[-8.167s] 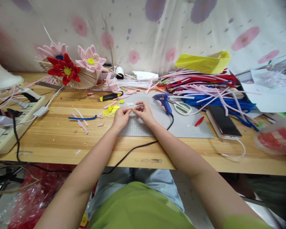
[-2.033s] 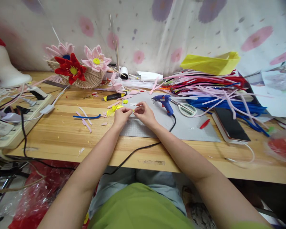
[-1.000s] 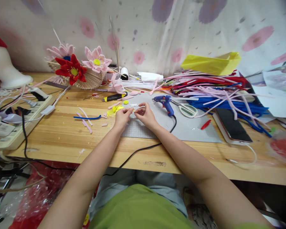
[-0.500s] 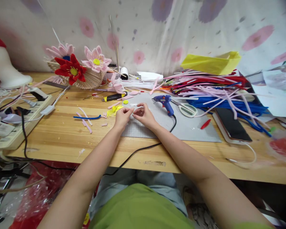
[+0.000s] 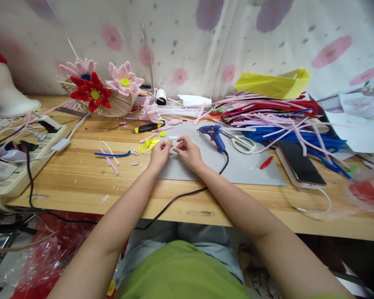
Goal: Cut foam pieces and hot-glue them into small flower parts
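Note:
Over the left part of the grey cutting mat [image 5: 246, 168], my left hand [image 5: 161, 155] is closed, thumb and fingers pinched together. My right hand [image 5: 189, 153] faces it with curled fingers, its fingertips almost meeting the left ones. A tiny pale piece seems to sit between the fingertips, too small to name. Yellow fuzzy strips [image 5: 148, 145] lie just left of my left hand. Beyond the hands are a small white piece [image 5: 172, 137] and a yellow disc [image 5: 162, 134]. To the right, a blue glue gun [image 5: 214, 135] rests beside white-handled scissors [image 5: 243, 144].
Pipe cleaners [image 5: 286, 135] are heaped at the back right beside a phone [image 5: 301, 162]. A power strip [image 5: 21, 166] stands at the left. Fuzzy flowers [image 5: 95, 94] sit on a woven fan-shaped holder. A black cord [image 5: 174, 202] crosses the table's front. A utility knife [image 5: 148, 127] lies behind.
The view has shifted slightly. My hands stay close together in nearly the same spot, with only small finger movement; the things on the table have not moved.

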Tool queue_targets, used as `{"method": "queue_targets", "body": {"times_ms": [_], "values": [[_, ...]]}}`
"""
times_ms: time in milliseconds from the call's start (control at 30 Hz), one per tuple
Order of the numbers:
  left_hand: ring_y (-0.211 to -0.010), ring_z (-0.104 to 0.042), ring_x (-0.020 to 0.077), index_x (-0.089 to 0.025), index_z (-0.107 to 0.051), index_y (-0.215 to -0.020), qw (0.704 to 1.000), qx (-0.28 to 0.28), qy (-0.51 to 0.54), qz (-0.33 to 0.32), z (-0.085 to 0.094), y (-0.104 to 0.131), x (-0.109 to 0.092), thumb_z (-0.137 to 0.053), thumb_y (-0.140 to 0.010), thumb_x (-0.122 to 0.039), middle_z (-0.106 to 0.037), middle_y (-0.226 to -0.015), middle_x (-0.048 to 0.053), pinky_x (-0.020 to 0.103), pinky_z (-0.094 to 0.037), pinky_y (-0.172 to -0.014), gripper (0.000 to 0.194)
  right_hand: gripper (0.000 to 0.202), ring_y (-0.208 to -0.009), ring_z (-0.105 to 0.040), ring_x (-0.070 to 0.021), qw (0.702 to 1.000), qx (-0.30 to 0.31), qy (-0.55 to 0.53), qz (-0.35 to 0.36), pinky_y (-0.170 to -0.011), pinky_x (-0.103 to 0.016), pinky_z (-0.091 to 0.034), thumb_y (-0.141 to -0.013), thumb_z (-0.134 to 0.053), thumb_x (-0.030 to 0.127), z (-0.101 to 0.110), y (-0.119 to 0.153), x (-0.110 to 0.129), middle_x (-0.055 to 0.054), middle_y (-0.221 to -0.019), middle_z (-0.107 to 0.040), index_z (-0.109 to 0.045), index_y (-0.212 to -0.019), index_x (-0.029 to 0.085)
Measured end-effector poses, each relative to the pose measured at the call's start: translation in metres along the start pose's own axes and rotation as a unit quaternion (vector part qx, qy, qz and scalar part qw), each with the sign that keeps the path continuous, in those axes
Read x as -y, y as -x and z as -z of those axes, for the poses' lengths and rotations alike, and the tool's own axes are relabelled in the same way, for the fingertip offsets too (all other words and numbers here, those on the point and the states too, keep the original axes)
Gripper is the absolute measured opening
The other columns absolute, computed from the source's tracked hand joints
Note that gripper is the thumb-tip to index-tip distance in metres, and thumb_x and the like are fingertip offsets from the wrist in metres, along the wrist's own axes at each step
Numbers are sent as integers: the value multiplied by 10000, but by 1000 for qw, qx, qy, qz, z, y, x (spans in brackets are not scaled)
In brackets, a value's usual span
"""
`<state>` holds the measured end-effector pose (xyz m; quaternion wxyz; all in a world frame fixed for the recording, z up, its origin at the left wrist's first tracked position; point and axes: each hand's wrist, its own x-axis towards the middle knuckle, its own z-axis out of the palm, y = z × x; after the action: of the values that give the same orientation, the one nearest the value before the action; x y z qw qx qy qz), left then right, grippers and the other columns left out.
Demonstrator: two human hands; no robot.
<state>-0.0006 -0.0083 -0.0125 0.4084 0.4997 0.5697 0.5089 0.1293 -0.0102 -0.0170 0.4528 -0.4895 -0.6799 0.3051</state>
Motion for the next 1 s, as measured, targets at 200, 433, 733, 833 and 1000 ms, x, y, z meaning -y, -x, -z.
{"method": "queue_targets", "body": {"times_ms": [200, 433, 733, 833, 1000], "values": [[-462, -395, 62, -160, -635, -731, 1000, 26, -5, 9, 6, -1, -1, -677, -644, -334, -556, -591, -31, 207, -307, -446, 199, 209, -726, -641, -144, 999, 27, -4, -18, -766, -309, -483, -743, -600, 212, 2, -2, -6, 11, -770, -696, -587, -951, 218], [-499, -440, 73, -154, -600, -614, 999, 15, 38, 35, 4, 1, -4, -678, -638, -304, -548, -543, -26, 207, -338, -483, 171, 475, -826, -660, -154, 995, 96, -36, 3, -787, -329, -515, -719, -641, 237, 2, -2, -12, -27, -947, -702, -483, -1167, 239], [-493, -442, 72, -149, -587, -586, 997, 8, 62, 50, 1, 2, -8, -673, -626, -276, -530, -514, -31, 203, -336, -484, 159, 518, -745, -612, -138, 997, 73, -26, 23, -699, -288, -503, -677, -676, 303, -4, -4, -4, 4, -824, -645, -464, -1142, 220], [-466, -408, 61, -150, -571, -600, 997, 9, 56, 58, 1, 2, -10, -668, -630, -276, -506, -510, -37, 195, -296, -443, 162, 358, -689, -603, -125, 998, 68, -7, 18, -714, -285, -483, -735, -607, 255, -3, -2, -1, 27, -761, -653, -508, -1077, 224], [-457, -389, 61, -164, -580, -739, 996, -9, 57, 70, 3, 0, -9, -594, -689, -244, -496, -599, -34, 202, -272, -411, 96, 287, -771, -646, -132, 997, 73, -20, 9, -772, -288, -480, -803, -498, 212, 7, -6, -6, 15, -818, -698, -515, -1089, 234]]}}
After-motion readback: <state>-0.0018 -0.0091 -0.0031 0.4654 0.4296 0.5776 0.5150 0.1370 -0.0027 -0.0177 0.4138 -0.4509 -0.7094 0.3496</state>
